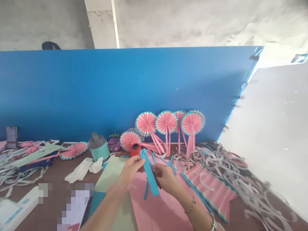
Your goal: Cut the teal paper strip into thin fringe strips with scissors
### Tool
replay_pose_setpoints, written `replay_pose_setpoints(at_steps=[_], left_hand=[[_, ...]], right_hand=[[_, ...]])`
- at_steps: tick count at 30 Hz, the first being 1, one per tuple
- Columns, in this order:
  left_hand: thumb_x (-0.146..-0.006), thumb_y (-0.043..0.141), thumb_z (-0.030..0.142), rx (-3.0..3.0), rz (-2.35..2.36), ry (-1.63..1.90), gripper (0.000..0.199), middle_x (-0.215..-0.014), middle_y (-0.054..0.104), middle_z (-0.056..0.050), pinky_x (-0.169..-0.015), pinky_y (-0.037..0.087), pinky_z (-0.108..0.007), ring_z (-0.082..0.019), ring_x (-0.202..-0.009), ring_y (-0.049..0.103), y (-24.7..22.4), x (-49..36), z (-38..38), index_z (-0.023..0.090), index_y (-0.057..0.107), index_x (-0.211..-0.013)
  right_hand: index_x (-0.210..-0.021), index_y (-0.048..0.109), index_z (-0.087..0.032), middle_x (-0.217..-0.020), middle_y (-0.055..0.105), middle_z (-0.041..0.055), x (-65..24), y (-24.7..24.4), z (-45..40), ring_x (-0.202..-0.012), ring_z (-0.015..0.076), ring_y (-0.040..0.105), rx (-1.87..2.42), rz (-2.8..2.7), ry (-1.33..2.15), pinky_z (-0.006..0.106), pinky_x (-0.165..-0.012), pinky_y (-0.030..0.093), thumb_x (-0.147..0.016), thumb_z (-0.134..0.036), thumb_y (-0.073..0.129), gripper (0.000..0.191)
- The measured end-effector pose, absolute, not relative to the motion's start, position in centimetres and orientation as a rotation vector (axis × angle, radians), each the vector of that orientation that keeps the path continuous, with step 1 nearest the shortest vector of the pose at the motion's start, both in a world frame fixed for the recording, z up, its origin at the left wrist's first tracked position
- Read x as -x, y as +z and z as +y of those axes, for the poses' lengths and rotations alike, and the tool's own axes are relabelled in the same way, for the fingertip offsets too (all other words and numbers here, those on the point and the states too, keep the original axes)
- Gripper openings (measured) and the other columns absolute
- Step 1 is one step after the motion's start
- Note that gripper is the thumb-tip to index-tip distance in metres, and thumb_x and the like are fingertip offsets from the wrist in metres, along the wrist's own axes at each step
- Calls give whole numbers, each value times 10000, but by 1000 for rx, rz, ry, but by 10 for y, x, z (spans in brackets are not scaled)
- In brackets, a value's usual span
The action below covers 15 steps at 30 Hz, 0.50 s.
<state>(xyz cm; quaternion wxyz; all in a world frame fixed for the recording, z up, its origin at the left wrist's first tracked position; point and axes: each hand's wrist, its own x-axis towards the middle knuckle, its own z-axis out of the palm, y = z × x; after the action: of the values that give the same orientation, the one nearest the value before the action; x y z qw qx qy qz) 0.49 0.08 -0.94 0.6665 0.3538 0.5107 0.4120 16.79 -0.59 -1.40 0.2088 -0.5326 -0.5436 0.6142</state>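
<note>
Pinched near the upper end by the left hand [131, 169], between thumb and closed fingers: a flat blue strip [151, 178] of paper. Slanting from the left hand's fingertips down and rightward, toward the wearer, with the lower end free above a large pink sheet [154, 213]. Just right of the strip, close to its middle, the right hand [166, 179], with fingers curled closed around a narrow dark object [158, 182], mostly hidden by the fingers; too little visible to name it. Too unclear to tell whether touching the strip. On the right wrist, a bracelet [191, 205].

Beneath the left forearm, a pale green sheet [112, 173], overlapping the pink one's left side. Just beyond the left hand, a red object [135, 149] with a dark opening on top. Farther back, against a blue panel [108, 89], upright round pink fans [167, 122] with blue edges and long pink handles. Right of the right hand, a pleated pink sheet [211, 191], and past it a tangle of pale curled strips [223, 170].

Left of the hands, on a brown surface [56, 171]: crumpled white tissues [80, 170], a teal container [99, 150] with a grey lid, a purple pot [114, 145], and another fan [75, 150] lying down.
</note>
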Motion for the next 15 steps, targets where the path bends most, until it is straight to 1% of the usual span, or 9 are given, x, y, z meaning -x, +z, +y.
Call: replay_pose_setpoints(at_steps=[3,6,7,9,12,13,14,15], left_hand=[[-655,667,516,-806,1167,919,466,-669,551,-25,-639,370,-194,-79,-618,495,-11,-5,1,110,455,-736],[-674,655,497,-820,1169,909,442,-682,547,-29,-644,367,-197,-79,-625,490,-14,-5,1,110,450,-734],[-686,647,489,-821,1167,909,430,-692,550,-33,-650,371,-202,-84,-631,494,-14,-4,1,111,448,-737],[-705,633,483,-813,1167,929,417,-720,557,-43,-667,382,-212,-95,-651,508,-14,-4,2,113,446,-748],[-692,635,501,-806,1229,984,430,-732,549,-40,-674,391,-215,-102,-670,509,-13,-2,4,110,469,-757],[-687,635,508,-815,1263,998,435,-728,544,-38,-675,391,-214,-103,-673,507,-13,-2,5,108,478,-754],[-685,633,515,-826,1296,1008,438,-725,542,-37,-678,393,-215,-106,-677,508,-13,-2,5,107,488,-752],[-682,631,520,-833,1321,1014,440,-721,542,-37,-681,397,-217,-110,-681,511,-13,-2,5,107,494,-749]], right_hand=[[-857,552,-74,-502,458,-17,-168,-20,-6,-422,77,461,1470,-1473,1736,125,-384,311,-589,-100,373,323],[-872,534,-74,-522,474,-4,-169,-25,-4,-439,103,479,1471,-1432,1770,157,-398,344,-606,-168,432,300],[-900,524,-74,-529,477,0,-169,-26,-4,-442,108,480,1476,-1409,1783,165,-402,346,-623,-214,471,315],[-949,501,-67,-563,490,15,-171,-23,-2,-465,99,482,1464,-1361,1820,155,-408,319,-657,-342,556,404],[-952,480,-53,-692,510,47,-175,-15,-1,-552,60,486,1324,-1272,1907,136,-461,322,-710,-556,567,565],[-965,479,-53,-727,500,43,-176,-14,0,-571,45,476,1277,-1251,1928,134,-482,332,-706,-571,580,588],[-988,478,-57,-743,482,32,-177,-12,0,-574,32,456,1255,-1232,1938,133,-493,336,-693,-545,611,586],[-1018,473,-63,-738,462,17,-178,-13,0,-562,22,432,1259,-1215,1939,133,-491,329,-668,-483,648,574]])
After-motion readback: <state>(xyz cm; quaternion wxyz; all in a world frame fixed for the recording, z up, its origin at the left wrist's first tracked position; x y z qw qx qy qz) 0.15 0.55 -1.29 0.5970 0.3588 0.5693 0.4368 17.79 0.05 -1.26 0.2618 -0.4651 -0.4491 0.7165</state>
